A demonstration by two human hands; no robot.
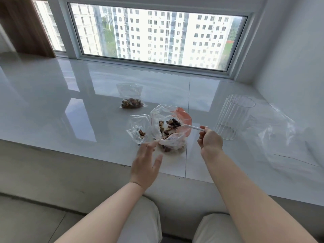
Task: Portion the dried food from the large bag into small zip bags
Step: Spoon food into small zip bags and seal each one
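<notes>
Right hand (209, 140) clamped on white spoon (191, 127) of dried food over large bag (171, 127), left hand (146, 165) fingers apart by its rim, two small zip bags (138, 128) (131, 97) beyond left hand, one glass (233, 118) right of right hand, bare desk (52, 102) leftward.

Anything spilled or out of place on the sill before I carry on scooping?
Nothing looks spilled. The large bag sits open with the spoon in its mouth, held by the right hand. The small zip bag beside it lies slumped with its mouth loose, so food could miss it. The left hand hovers open near it.
</notes>
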